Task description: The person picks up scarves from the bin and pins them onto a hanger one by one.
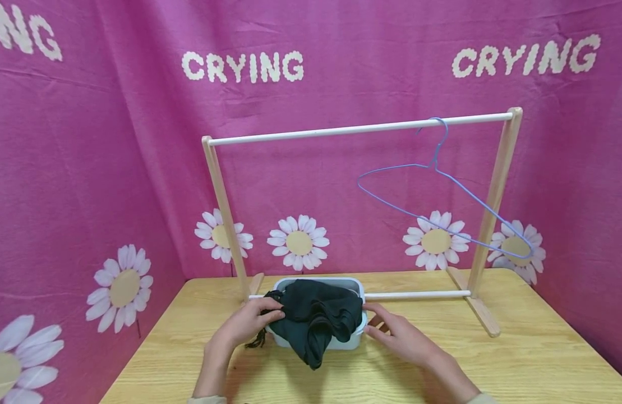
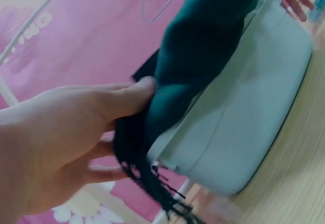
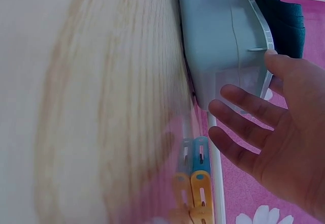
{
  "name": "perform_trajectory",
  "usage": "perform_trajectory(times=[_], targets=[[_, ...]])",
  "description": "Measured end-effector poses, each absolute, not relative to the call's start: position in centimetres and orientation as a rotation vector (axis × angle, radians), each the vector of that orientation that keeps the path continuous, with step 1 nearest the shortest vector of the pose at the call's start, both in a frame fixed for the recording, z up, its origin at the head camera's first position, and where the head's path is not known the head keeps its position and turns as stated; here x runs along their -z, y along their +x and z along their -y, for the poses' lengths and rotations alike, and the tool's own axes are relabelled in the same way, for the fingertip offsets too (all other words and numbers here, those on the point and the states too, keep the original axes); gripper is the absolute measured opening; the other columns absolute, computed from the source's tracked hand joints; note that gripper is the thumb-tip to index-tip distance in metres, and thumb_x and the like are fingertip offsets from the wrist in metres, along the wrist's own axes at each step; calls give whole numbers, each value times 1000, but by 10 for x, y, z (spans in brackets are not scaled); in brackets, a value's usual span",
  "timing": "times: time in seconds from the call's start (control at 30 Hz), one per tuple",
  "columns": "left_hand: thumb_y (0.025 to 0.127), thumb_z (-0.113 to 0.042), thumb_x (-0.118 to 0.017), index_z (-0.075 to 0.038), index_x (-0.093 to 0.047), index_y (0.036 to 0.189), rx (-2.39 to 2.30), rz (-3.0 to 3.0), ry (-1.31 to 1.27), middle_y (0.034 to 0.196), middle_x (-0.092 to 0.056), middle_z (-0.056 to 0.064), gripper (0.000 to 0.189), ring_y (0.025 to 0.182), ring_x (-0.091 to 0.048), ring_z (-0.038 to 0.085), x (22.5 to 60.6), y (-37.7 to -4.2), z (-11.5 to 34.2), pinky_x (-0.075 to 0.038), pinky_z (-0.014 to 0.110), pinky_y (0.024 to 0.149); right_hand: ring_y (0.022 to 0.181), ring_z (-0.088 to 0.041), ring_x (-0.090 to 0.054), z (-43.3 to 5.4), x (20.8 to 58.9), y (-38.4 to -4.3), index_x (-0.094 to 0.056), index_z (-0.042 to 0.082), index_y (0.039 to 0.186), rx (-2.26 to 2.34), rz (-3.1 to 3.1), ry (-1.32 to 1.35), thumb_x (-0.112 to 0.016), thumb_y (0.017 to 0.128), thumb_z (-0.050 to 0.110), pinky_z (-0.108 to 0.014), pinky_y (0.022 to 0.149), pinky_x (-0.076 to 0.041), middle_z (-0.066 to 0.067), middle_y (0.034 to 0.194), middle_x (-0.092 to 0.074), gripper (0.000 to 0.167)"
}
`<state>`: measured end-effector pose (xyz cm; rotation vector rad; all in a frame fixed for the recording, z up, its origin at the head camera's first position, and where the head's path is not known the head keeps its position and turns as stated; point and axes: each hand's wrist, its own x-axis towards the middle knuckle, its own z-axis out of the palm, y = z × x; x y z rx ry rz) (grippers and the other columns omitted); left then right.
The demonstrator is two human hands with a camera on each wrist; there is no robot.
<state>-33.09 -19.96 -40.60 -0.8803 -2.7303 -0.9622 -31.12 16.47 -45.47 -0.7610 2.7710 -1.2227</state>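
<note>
A dark scarf [image 1: 316, 308] with a tasselled fringe [image 2: 162, 196] lies bunched in a pale grey-blue plastic bin [image 1: 336, 341], hanging over its front and left side. My left hand [image 1: 251, 321] pinches the scarf at the bin's left end, thumb on top; in the left wrist view that hand [image 2: 71, 137] has its fingers partly behind the cloth. At the bin's opposite end, my right hand [image 1: 399, 335] touches the rim. Seen from the right wrist, this hand [image 3: 284, 132] has its thumb on the rim and other fingers loosely spread.
Behind the bin stands a rack with wooden posts [image 1: 225, 213] and a white top rod [image 1: 316, 132]. A blue wire hanger [image 1: 472, 196] hangs on its right part. Blue [image 3: 201, 153] and orange [image 3: 202, 193] clothespins appear beyond the bin. A wooden table [image 1: 417, 370] supports everything.
</note>
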Motion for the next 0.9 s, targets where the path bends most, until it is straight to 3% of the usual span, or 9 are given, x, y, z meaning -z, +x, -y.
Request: perform_trajectory(times=[0.2,0.27,0.33,0.47,0.5,0.57,0.77,0.9], targets=[[93,-16,-69,-15,-76,101,884,2307,-685,95,-70,-3,11,90,-61,12,390,-321,178,-54,37,83,94,-12,-63,-163,458,-308,-44,25,145,1230,-2798,-790,-54,101,46,-25,74,-50,3,103,-67,50],[92,-15,-71,-15,-76,101,880,2259,-733,96,-70,-4,10,93,-60,13,382,-315,174,-54,39,86,96,-13,-63,-164,458,-309,-44,25,145,1224,-2808,-815,-53,101,47,-26,75,-51,3,103,-67,50],[91,-17,-72,-16,-76,98,835,2282,-861,95,-71,-6,8,94,-62,11,375,-310,173,-49,45,99,97,-14,-64,-164,458,-310,-44,25,144,1220,-2818,-833,-53,101,47,-26,75,-51,3,103,-68,49],[92,-24,-72,-20,-77,96,820,2531,-1075,94,-68,-13,7,93,-59,6,370,-302,176,-50,40,98,95,-15,-64,-162,457,-309,-44,25,145,1228,-2826,-836,-54,101,45,-26,74,-51,1,101,-68,49],[92,-25,-71,-20,-77,96,816,2579,-1105,94,-68,-13,8,93,-60,5,372,-300,177,-50,39,98,94,-15,-64,-161,457,-308,-44,25,145,1232,-2826,-835,-54,101,45,-26,74,-51,1,101,-68,49],[93,-28,-70,-21,-77,96,802,2669,-1112,96,-66,-15,10,94,-57,4,377,-297,178,-52,31,87,94,-15,-64,-160,457,-307,-44,25,145,1236,-2821,-826,-54,101,46,-26,74,-51,1,101,-68,50],[92,-31,-72,-21,-76,96,537,2608,-1183,99,-65,-11,11,94,-54,6,408,-288,178,-48,29,85,97,-16,-63,-159,456,-307,-44,28,146,1193,-2847,-804,-55,100,46,-26,75,-52,2,104,-67,50],[82,-46,-78,-22,-73,106,257,2407,-1176,107,-63,-5,35,100,-54,11,431,-283,172,-48,32,86,96,-16,-64,-162,454,-309,-44,27,146,1188,-2851,-791,-55,100,45,-27,75,-52,1,104,-67,51]])
